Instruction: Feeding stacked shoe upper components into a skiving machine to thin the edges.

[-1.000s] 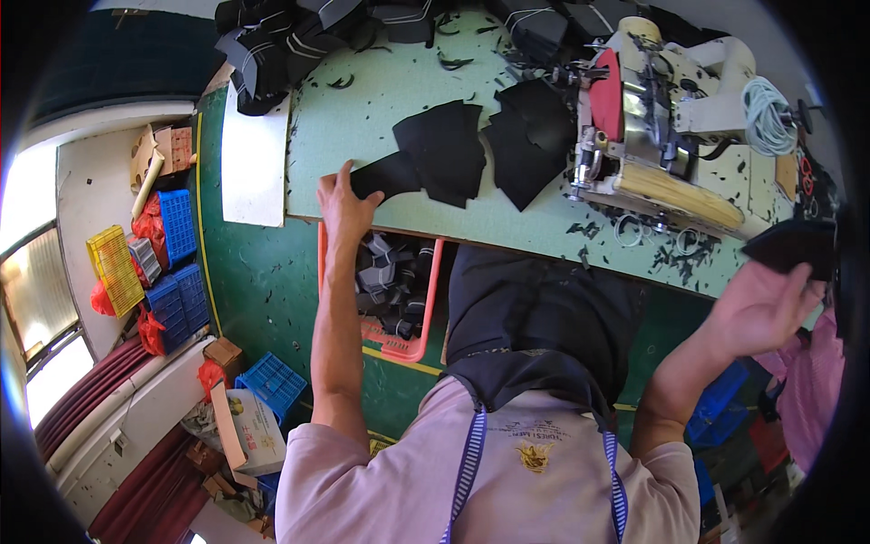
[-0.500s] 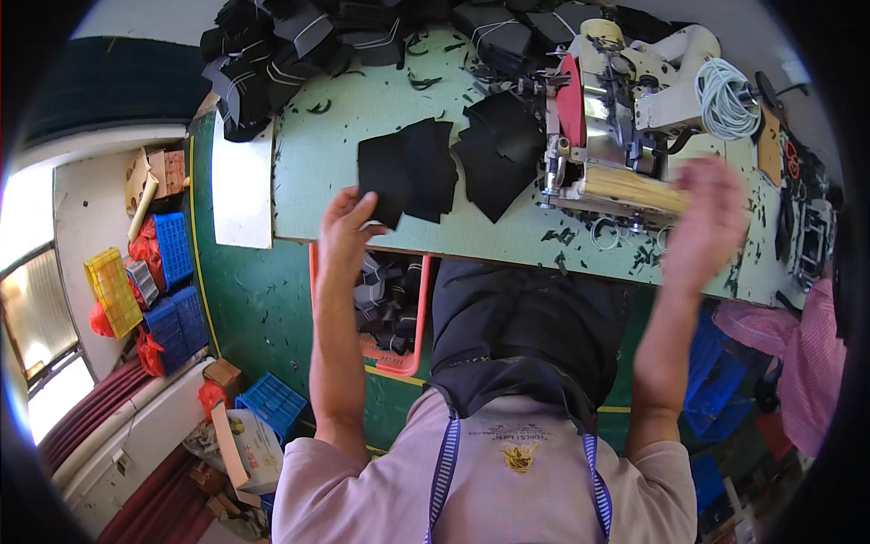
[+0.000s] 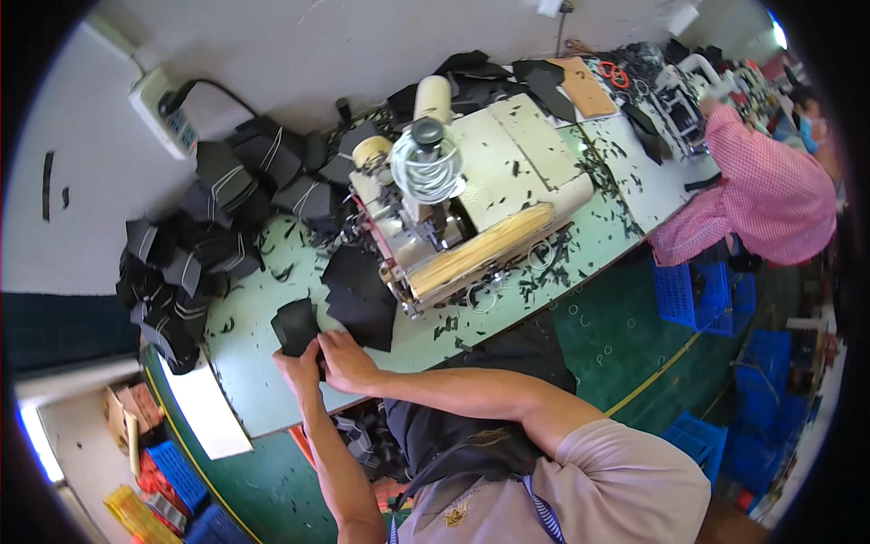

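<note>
Above the near left part of the pale green worktable, a small stack of black cut pieces [image 3: 295,326] is held between my hands. My left hand [image 3: 301,370] is closed around its lower left edge. Close against it, my right hand [image 3: 348,363] has its fingertips closed on the lower right edge of the same stack. The fingertips partly hide where they meet the pieces. Just to the right, more black cut pieces [image 3: 361,297] lie fanned on the table beside a cream-coloured machine [image 3: 512,145].
Banded black bundles [image 3: 217,186] are heaped along the table's back left. Black scraps litter the worktable [image 3: 263,390]. Pale loops [image 3: 480,296] hang by the machine's front. A coral crate with black bundles stands below. At far right sits a co-worker in pink checks [image 3: 770,186].
My right hand has come from the machine's front across to the left hand. The black pieces by my left hand are now gathered in a stack. My view has turned rightward.
</note>
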Demonstrator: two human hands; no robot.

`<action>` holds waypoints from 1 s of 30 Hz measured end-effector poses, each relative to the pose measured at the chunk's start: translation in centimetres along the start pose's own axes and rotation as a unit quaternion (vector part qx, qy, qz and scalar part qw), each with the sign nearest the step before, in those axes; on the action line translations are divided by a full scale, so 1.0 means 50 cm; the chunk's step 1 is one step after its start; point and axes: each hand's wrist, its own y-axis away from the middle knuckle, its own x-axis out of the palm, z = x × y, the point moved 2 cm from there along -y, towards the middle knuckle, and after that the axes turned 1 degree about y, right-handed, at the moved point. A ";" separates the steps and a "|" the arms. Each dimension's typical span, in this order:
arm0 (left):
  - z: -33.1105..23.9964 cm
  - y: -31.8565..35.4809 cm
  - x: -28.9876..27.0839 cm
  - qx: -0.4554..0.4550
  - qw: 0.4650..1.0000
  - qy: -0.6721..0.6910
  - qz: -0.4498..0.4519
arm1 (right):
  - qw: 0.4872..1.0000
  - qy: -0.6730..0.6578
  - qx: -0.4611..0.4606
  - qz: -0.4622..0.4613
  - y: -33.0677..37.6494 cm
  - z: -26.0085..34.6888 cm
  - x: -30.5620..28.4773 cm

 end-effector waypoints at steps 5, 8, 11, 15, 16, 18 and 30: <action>-0.074 0.032 -0.095 0.021 0.983 0.178 0.043 | 0.992 -0.123 0.037 -0.004 -0.001 -0.009 -0.016; -0.095 0.069 -0.137 0.091 0.995 0.036 0.015 | 0.990 -0.135 0.024 -0.024 0.015 0.005 -0.040; -0.096 0.085 -0.089 0.144 0.986 -0.080 0.040 | 0.996 -0.088 0.023 -0.013 0.012 -0.029 -0.005; -0.074 0.148 -0.108 -0.095 0.899 0.399 0.151 | 0.993 -0.102 0.051 0.004 0.047 0.030 -0.058; -0.076 0.165 -0.112 -0.059 0.898 0.407 0.157 | 0.971 -0.226 0.066 0.029 0.058 0.047 -0.086; -0.142 0.210 -0.128 -0.018 0.898 0.401 0.180 | 0.947 -0.320 0.036 -0.003 0.075 0.030 -0.110; -0.431 0.278 -0.115 0.100 0.665 0.637 0.376 | 0.643 -0.729 0.197 0.128 0.194 0.084 -0.405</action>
